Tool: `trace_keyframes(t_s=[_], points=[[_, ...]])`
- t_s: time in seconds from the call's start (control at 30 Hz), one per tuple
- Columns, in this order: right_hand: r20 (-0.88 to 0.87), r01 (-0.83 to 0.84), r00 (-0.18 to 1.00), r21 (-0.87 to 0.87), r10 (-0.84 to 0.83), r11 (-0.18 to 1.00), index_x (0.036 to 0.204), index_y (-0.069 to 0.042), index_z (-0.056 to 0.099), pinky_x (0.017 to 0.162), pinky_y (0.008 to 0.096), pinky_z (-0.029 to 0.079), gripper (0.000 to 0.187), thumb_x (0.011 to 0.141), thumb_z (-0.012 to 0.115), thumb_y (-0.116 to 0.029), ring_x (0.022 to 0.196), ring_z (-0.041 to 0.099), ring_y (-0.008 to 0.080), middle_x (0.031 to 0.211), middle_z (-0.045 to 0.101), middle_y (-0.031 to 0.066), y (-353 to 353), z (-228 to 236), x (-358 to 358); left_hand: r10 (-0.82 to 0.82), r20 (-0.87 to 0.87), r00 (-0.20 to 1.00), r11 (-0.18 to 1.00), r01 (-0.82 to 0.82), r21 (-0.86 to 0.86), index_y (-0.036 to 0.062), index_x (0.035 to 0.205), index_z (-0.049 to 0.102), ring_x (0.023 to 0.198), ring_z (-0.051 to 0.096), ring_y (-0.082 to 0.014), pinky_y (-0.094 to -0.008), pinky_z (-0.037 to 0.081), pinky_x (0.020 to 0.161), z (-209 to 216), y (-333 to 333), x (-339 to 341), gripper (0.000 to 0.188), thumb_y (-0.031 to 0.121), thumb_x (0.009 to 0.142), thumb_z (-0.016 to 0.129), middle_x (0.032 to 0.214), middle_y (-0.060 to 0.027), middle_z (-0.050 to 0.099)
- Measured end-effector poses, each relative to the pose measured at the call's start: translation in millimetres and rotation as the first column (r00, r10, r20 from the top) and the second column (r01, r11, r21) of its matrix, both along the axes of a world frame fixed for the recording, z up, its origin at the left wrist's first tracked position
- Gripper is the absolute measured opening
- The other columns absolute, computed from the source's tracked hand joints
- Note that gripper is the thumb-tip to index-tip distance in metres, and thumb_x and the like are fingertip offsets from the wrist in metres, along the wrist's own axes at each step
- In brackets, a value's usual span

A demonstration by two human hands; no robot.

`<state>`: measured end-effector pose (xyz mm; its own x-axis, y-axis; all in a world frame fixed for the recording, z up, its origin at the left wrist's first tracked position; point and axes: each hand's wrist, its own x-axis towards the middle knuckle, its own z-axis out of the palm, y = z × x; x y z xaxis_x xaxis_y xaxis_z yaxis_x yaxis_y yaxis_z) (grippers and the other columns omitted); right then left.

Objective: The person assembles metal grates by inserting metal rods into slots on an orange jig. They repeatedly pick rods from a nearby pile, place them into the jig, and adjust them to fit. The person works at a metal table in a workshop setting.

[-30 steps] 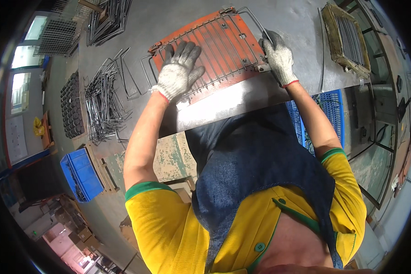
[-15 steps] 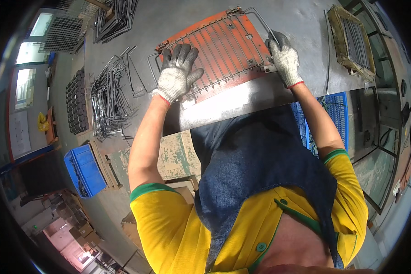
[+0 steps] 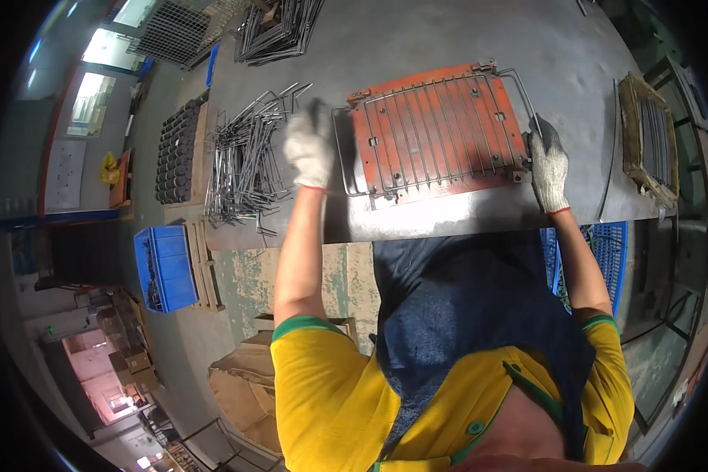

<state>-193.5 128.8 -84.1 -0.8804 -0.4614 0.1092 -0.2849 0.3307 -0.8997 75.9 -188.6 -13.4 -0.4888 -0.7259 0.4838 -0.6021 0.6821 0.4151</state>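
A red metal plate fixture lies on the table, with a wire rack of thin parallel rods across it. At its right end sticks out a bent wire handle, and my right hand in a grey-white work glove is closed on that. Beyond the left edge of the plate is a second bent wire handle. My gloved left hand is over the table between this handle and a loose pile of bent wires. Motion smears its fingers, and nothing in them can be made out.
More bent wire frames are stacked at the far left. On the right stands a worn box of straight rods, beside a long thin strip. A blue bin stands left of the table; a blue crate is below its front edge.
My left hand has lifted off the left end of the rack and swung outward toward the wire pile. My right hand stays at the right handle. The whole view has turned slightly.
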Motion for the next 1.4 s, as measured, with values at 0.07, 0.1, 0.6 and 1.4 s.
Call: trace_keyframes(t_s=[0.07,0.1,0.6,1.4], points=[[-0.044,0.011,0.999,-0.001,-0.012,1.0,0.138,-0.011,0.057,0.057,0.0329,0.053,0.039,0.102,0.056,-0.026,0.065,0.065,0.0141,0.092,0.07,0.0103,-1.8,1.4,1.0,0.181,0.113,0.977,0.983,-0.179,-0.034,0.0046,0.112,0.071,0.097,0.067,-0.0399,-0.0494,0.053,0.083,-11.1,-47.4,21.8,0.044,0.044,0.098,0.058,0.103,-0.0209,0.071],[-0.019,0.013,1.0,0.024,-0.012,1.0,0.138,-0.011,0.057,0.057,0.0329,0.053,0.038,0.102,0.056,-0.025,0.066,0.066,0.0142,0.094,0.071,0.0107,-2.4,2.9,1.5,0.245,0.262,0.933,0.969,-0.23,-0.087,0.0039,0.111,0.071,0.097,0.068,-0.0397,-0.0493,0.053,0.082,-17.1,-64.9,32.1,0.045,0.045,0.098,0.058,0.101,-0.0215,0.071],[-0.015,0.021,1.0,0.054,-0.02,0.998,0.138,-0.014,0.057,0.063,0.0377,0.059,0.041,0.099,0.059,-0.026,0.072,0.073,0.0211,0.101,0.072,0.0151,-1.5,4.0,-0.5,0.309,0.344,0.886,0.766,-0.447,0.462,-0.0043,0.094,0.074,0.087,0.075,-0.0331,-0.0428,0.058,0.077,-40.0,-133.7,67.7,0.04,0.033,0.089,0.061,0.092,-0.0256,0.073],[0.549,-0.097,0.793,-0.314,0.264,0.944,0.114,-0.003,0.068,0.054,0.0237,0.05,0.027,0.1,0.062,-0.025,0.063,0.058,0.0076,0.086,0.066,0.0026,31.6,72.0,60.4,0.223,-0.624,0.749,-0.087,0.653,0.752,-0.0032,0.099,0.064,0.07,0.063,-0.0149,-0.0286,0.054,0.062,-12.5,187.5,-154.2,0.016,0.012,0.099,0.059,0.083,-0.0081,0.065]])
